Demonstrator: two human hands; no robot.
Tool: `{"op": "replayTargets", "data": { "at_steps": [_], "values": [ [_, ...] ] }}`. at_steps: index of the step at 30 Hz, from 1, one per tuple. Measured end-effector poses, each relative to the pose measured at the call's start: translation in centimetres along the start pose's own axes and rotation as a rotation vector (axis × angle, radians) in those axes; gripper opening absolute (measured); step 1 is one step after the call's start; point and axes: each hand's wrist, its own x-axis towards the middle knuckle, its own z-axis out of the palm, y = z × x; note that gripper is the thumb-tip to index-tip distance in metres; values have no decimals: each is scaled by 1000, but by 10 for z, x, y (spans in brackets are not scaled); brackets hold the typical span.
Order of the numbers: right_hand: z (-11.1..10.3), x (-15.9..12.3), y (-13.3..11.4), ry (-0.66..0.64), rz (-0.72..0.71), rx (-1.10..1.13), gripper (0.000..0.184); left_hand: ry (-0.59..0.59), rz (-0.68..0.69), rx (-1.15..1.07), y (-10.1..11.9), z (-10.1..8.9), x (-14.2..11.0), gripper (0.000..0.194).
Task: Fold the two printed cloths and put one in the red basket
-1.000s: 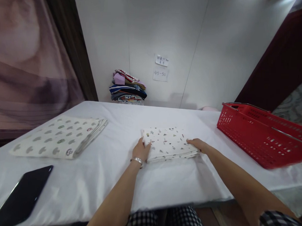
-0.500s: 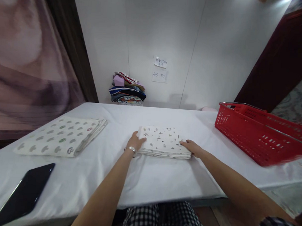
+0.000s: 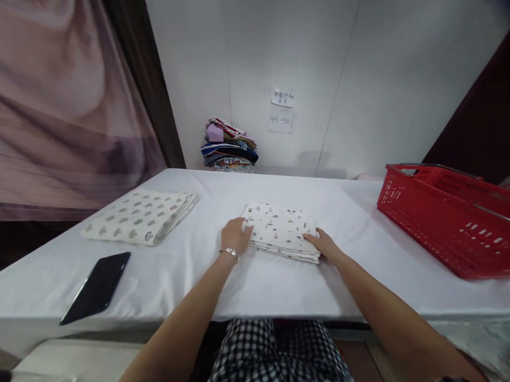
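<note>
White cotton-like folded cloth with small printed motifs (image 3: 276, 226), flat between left hand (image 3: 237, 234) and right hand (image 3: 323, 244), one touching each end; clamping cannot be told. Shifted slightly leftward this past second, fold intact. Outward: white-draped counter (image 3: 192, 284); red perforated plastic basket (image 3: 439, 221), right.

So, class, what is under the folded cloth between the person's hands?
The white tablecloth shows around the folded cloth; whatever lies directly beneath is covered and cannot be seen.

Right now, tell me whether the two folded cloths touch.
Apart: the head view shows white tablecloth between the left cloth and the middle cloth.
</note>
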Motion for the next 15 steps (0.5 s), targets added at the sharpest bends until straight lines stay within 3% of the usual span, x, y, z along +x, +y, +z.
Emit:
{"op": "replayTargets", "data": {
  "at_steps": [2,6,10,15],
  "values": [
    [0,-1,0,1,18,40,93,-15,184,53,13,2,-13,48],
    [-1,-3,-2,-2,30,16,91,-205,420,98,26,14,-33,53],
    [-3,-5,-8,-6,40,-35,90,-246,471,95,21,24,-38,55],
    [-8,-16,-17,-67,82,-35,93,-229,450,98,22,21,-40,51]
  ]
}}
